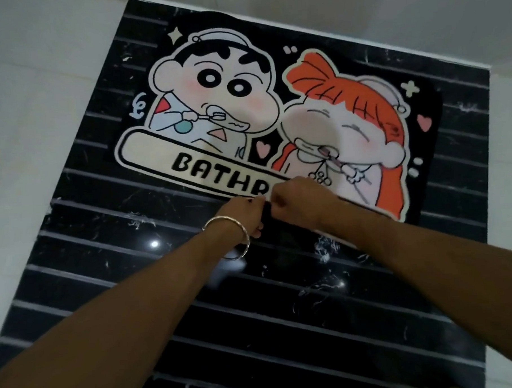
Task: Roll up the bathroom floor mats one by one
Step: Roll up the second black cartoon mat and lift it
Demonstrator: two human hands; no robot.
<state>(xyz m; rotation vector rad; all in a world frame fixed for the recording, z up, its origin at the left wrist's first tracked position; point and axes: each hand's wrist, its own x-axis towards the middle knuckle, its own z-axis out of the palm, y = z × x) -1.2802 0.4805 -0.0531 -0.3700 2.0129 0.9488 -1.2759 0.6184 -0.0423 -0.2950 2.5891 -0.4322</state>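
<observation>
Mat, flat, printed pile, hands pinching edge

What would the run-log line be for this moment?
stage: roll starting | left hand: grip on near edge of mat | right hand: grip beside it | mat: otherwise flat on black grooved floor

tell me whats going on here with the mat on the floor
A person is crouched over a cartoon bath mat lying flat on a black striped floor. Both hands grip the mat's near edge close together, the left hand wearing a bangle and the right hand beside it. The mat looks almost fully flat, so the rolling is only starting.
</observation>
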